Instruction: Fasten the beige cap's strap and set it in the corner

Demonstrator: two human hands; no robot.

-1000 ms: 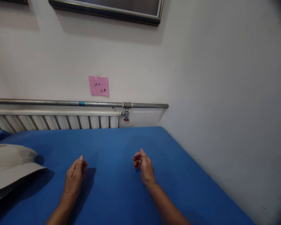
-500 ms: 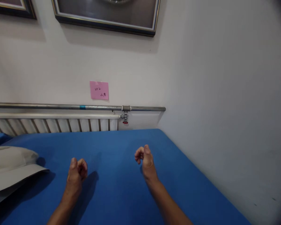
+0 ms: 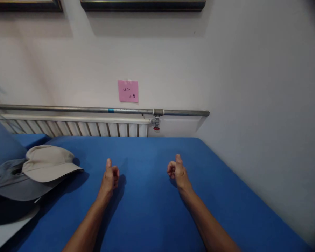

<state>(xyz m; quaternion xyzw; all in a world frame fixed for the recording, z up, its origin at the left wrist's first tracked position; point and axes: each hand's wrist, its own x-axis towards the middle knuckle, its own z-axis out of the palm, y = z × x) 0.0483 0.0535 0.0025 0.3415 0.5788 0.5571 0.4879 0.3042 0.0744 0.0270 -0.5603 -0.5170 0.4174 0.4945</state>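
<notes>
Both hands are curled into loose fists with the thumbs up, holding nothing. A second ago the fingers were half open; half a second ago they were already closing. The left hand [image 3: 110, 177] and the right hand [image 3: 177, 171] hover just over the blue cover [image 3: 152, 210], well apart from each other, near the middle of the scene. Whether they touch the cover cannot be told.

The view has swung left and tipped down since the earlier frames — the picture frames [image 3: 143, 5] on the far wall are now cut to their lower edges, and the wall corner sits further right. More shows on the left: a beige cap [image 3: 48, 163] lies on top of a grey cap [image 3: 12, 183], where earlier only a beige brim was in view. A blue cushion [image 3: 1, 147] edges in at far left.

The caps lie on the cover left of the left hand, near but apart from it.

On the far wall a pink note [image 3: 128, 91] carries handwriting — "252" or close to it, then two small marks too small to read. Below it runs a grey pipe [image 3: 94, 110] with a blue band and a red-handled valve [image 3: 156, 123], above a white radiator [image 3: 76, 126].
</notes>
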